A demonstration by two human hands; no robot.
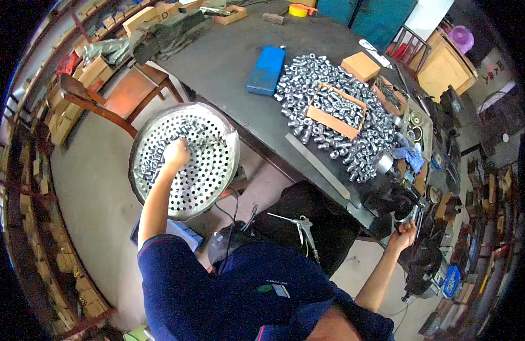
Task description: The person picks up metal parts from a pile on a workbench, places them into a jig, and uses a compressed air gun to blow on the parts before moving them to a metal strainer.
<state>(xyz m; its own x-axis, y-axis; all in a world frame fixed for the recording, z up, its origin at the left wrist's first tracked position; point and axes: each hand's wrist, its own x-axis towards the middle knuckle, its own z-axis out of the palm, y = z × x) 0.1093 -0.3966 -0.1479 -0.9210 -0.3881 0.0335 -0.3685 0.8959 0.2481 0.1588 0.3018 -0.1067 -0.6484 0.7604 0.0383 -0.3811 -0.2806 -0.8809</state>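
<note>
My left hand is closed over a round, perforated metal tray, among small silvery metal fittings lying in it. What the fingers hold, if anything, is hidden. Off to the right, my right hand is closed at the near side of a dark machine on the bench edge, beside its bright metal rods. I cannot make out what that hand grips. A large heap of silvery threaded fittings covers part of the dark bench, with an open cardboard box of them in its midst.
A blue box and a closed cardboard box border the heap. A flat metal bar lies along the bench's near edge. An air blow gun is by my lap. A wooden chair stands beyond the tray; shelves line the left.
</note>
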